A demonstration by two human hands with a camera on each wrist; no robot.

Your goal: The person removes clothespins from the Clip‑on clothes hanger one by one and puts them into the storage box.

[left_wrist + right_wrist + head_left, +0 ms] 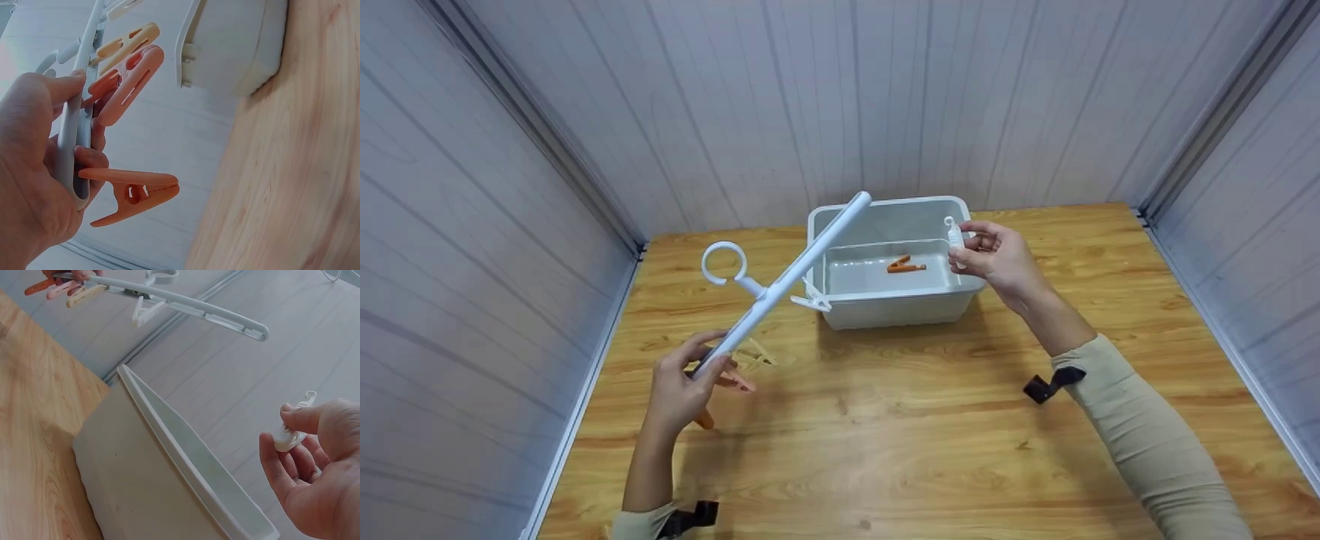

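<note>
My left hand (686, 382) grips a white bar-shaped clip hanger (802, 262) near its lower end, and the bar slants up to the right. Its round hook (724, 262) points left. From the bar hang an orange clothespin (135, 194), a pink clothespin (132, 84), a yellow clothespin (128, 48) and a white clothespin (811, 298). Over the right rim of a pale bin (900, 309), my right hand (997, 262) pinches a loose white clothespin (289, 436) between thumb and fingers. A small loop (310, 394) at its end sticks up.
Inside the bin, an orange clothespin (906, 265) lies on the floor. The bin stands at the back of a wooden table (885, 435), close to the back wall (840, 105). Panelled walls also rise on the left and right.
</note>
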